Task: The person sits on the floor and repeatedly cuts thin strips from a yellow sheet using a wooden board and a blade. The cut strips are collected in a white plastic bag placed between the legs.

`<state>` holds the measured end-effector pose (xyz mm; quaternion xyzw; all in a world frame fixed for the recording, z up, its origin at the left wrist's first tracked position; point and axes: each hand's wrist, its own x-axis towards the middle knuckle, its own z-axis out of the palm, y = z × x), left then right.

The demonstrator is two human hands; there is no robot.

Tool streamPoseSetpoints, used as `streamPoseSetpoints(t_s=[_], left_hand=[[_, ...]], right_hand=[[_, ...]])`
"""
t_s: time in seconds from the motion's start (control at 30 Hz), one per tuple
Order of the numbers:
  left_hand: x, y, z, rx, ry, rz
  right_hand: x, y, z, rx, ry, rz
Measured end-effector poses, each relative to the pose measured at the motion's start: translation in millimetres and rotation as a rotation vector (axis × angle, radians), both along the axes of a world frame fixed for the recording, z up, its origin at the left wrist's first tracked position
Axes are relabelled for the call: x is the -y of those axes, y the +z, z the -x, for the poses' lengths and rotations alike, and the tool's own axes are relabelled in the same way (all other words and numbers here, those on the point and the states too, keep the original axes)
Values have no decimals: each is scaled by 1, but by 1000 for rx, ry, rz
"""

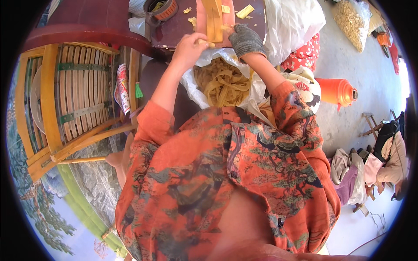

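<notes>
My bare left hand pinches a pale yellow strip beside the foot of an upright wooden piece on a pink board. My right hand, in a grey fingerless glove, is closed at the other side of the wood, its fingertips on a small pale piece. Below both hands an open white bag holds many curled yellow strips. Pale scraps lie on the dark red tabletop.
A dark mug is at upper left, wooden slatted chairs at left. A white plastic sheet, an orange flask and a bag of pale pieces are at right. Clothes are piled at lower right.
</notes>
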<state>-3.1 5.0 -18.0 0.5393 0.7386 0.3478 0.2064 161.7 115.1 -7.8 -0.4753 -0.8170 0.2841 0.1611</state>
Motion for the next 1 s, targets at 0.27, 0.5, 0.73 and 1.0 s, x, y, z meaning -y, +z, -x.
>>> streamPoseSetpoints(t_s=[0.27, 0.5, 0.73, 1.0], left_hand=[[47, 29, -60, 1583, 82, 225], [52, 15, -45, 1813, 58, 140], [56, 46, -72, 1194, 43, 230], [60, 45, -62, 229, 108, -434]], right_hand=[[81, 27, -8, -313, 389, -408], [113, 24, -13, -689, 414, 160], [91, 47, -6, -646, 221, 78], [84, 37, -3, -776, 69, 1104]])
